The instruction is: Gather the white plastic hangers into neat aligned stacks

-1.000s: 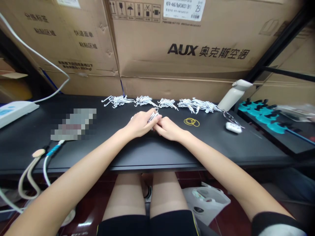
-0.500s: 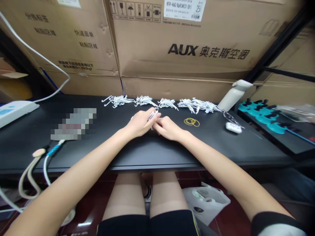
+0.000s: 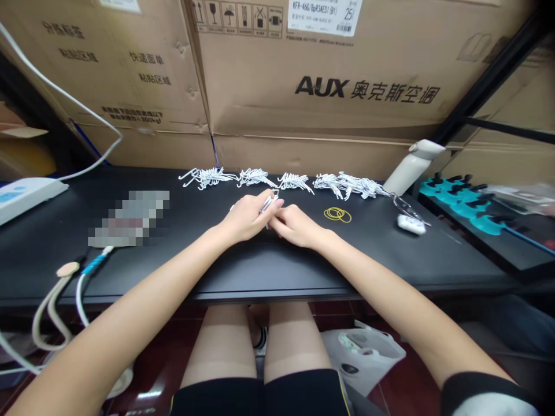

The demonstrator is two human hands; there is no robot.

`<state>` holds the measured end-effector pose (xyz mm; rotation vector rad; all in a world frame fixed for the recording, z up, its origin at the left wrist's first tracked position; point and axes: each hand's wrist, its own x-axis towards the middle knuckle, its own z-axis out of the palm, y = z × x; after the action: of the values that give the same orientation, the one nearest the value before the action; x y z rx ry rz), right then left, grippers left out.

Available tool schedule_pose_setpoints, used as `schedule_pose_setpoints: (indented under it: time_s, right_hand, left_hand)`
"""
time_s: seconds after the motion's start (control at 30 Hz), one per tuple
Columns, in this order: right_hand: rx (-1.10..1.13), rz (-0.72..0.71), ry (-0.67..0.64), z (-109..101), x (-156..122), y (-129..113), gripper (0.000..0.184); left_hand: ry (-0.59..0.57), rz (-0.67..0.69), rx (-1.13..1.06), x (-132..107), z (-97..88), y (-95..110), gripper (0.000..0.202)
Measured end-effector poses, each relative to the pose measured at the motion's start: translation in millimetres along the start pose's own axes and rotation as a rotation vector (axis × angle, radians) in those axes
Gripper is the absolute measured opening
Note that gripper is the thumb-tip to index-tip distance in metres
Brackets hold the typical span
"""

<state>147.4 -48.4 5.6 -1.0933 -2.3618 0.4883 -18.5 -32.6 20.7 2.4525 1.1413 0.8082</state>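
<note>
My left hand [image 3: 246, 217] is closed around a small bunch of white wire hooks [image 3: 269, 203], whose ends show between thumb and fingers. My right hand [image 3: 296, 225] meets it at the fingertips, its fingers curled in. What those fingers pinch is hidden. Behind my hands, piles of similar white hooks [image 3: 295, 181] lie in a row along the back of the black table [image 3: 269, 268]. To the right of my hands are several yellow rubber bands [image 3: 337, 215].
A pale bottle [image 3: 414, 167], glasses [image 3: 407, 208] and a white earbud case [image 3: 411, 225] are at right. A teal rack-like object [image 3: 459, 202] lies beyond. On the left are a blurred-out phone [image 3: 130, 219] and a power strip [image 3: 30, 196]. Cardboard boxes [image 3: 325, 121] stand behind.
</note>
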Motion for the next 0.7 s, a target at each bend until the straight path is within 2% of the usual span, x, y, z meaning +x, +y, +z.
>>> schedule_pose_setpoints:
  time_s: [0.7]
  right_hand:
    - [-0.011, -0.009, 0.003, 0.7, 0.1, 1.0, 0.03]
  left_hand:
    - [-0.019, 0.005, -0.026, 0.2, 0.7, -1.4, 0.039]
